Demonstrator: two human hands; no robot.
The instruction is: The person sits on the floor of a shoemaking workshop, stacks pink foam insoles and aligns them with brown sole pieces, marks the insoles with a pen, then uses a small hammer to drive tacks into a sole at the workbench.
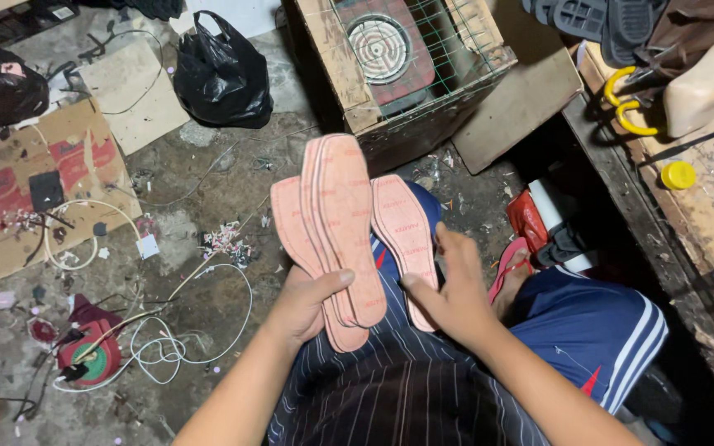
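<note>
— So, what's actually in the hands?

— The left hand [306, 307] grips a fanned stack of pink insoles [332, 231], thumb laid across the front. How many lie in the stack is hard to count; the edges overlap and the heels are hidden in the palm. The right hand [452, 293] pinches a single pink insole [405, 239] just beside the stack, its heel covered by the fingers.

— And where does all this sit?

— Above the person's lap, nearer the camera than the wooden crate [411, 70] with its wire mesh top. A round coil shows under the mesh, but the rest inside is dark.

— Anything else near that crate?

— A black plastic bag [221, 74] to its left, contents unseen. Farther left and nearer the camera, a white cable [167, 347] loops over the dirty floor by a red and green object I cannot make out. To the crate's right, a yellow cap [678, 174] lies on a bench, cut off by the frame.
</note>
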